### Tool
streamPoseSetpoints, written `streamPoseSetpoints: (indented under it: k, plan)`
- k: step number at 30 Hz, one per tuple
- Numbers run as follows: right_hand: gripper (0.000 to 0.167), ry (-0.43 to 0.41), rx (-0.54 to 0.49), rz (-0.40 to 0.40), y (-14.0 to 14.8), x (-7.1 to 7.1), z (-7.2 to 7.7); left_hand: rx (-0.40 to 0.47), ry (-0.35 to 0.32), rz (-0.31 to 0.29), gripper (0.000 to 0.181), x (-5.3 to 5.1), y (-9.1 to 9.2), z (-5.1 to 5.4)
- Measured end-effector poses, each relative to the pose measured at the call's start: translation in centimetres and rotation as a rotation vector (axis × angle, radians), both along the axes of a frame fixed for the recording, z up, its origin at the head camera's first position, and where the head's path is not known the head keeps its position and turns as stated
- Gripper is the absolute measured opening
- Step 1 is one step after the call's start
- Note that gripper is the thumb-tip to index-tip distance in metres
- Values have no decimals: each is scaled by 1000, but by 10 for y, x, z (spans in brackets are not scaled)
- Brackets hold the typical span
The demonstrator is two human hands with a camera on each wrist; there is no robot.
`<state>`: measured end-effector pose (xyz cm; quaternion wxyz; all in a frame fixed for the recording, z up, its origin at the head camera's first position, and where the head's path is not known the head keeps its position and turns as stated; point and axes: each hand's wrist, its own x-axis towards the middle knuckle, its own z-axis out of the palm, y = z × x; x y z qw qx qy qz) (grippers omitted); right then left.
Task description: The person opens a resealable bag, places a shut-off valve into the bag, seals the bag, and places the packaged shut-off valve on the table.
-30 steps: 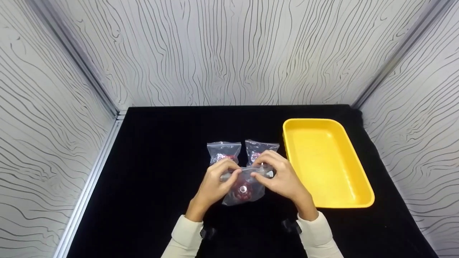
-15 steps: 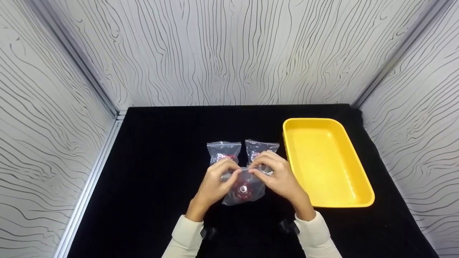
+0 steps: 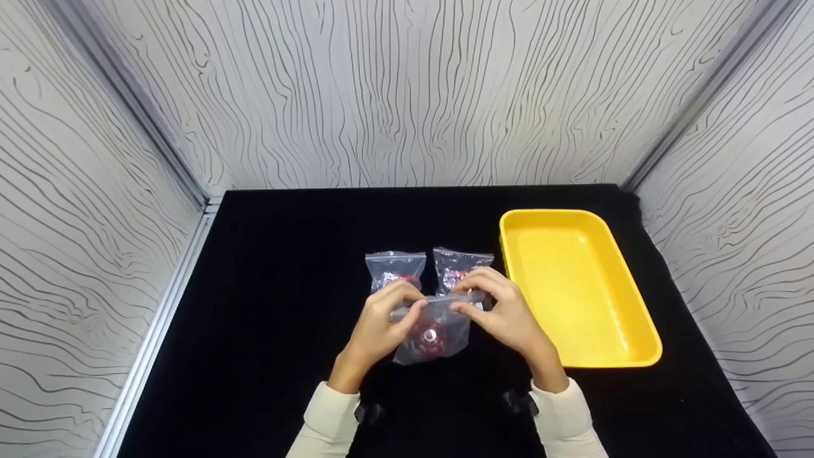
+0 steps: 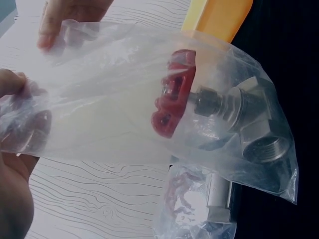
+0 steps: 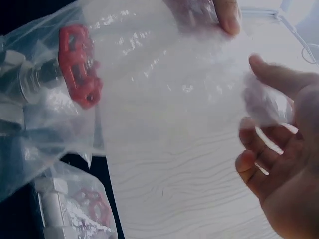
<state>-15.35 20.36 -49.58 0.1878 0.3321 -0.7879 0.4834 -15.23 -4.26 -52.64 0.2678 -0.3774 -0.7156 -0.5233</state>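
Note:
A clear zip bag hangs upright between my hands. Inside it is a metal valve with a red handwheel facing the bag's mouth. My left hand pinches the left part of the bag's top edge between thumb and fingers. Along the same edge, farther right, my right hand holds the plastic between thumb and forefinger; its other fingers curl loosely in the right wrist view. Just beyond the hands lie two more zip bags, a left one and a right one, with red handwheels inside, partly hidden.
A yellow tray stands right of the hands on the black cloth. Patterned white panels enclose the back and both sides. A metal rail runs along the left edge.
My right hand slid left along the bag's top edge until close to my left hand, then moved back right. My left hand stays where it was, and the other bags have not moved.

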Motion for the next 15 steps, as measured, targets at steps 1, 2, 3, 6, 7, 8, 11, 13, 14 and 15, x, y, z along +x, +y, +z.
streamPoseSetpoints:
  k: [1,2,3,6,7,8,11,13,14,15]
  plan:
    - [26,0,-12,0,1,0,-1,2,-4,2,10,0,0,0]
    - [26,1,-25,1,2,0,-1,2,-4,5,10,0,0,0]
    - [27,3,-41,4,3,0,-2,3,-4,7,10,0,0,0]
    - [26,37,-84,21,5,-2,-4,-3,-6,6,11,0,1,0]
    - [25,49,-94,27,5,-2,-5,-5,-10,6,11,0,2,0]
    - [23,51,-101,30,5,-3,-5,-6,-8,7,10,0,2,0]
    - [21,25,-110,27,6,-3,-6,-5,-13,9,10,0,2,0]
    - [24,-32,-114,12,8,-2,-7,-5,-16,11,9,0,2,1]
    - [25,-63,-121,4,9,-1,-8,-5,-12,14,9,0,1,1]
    - [26,-91,-132,1,10,-1,-8,-3,-10,15,9,0,1,1]
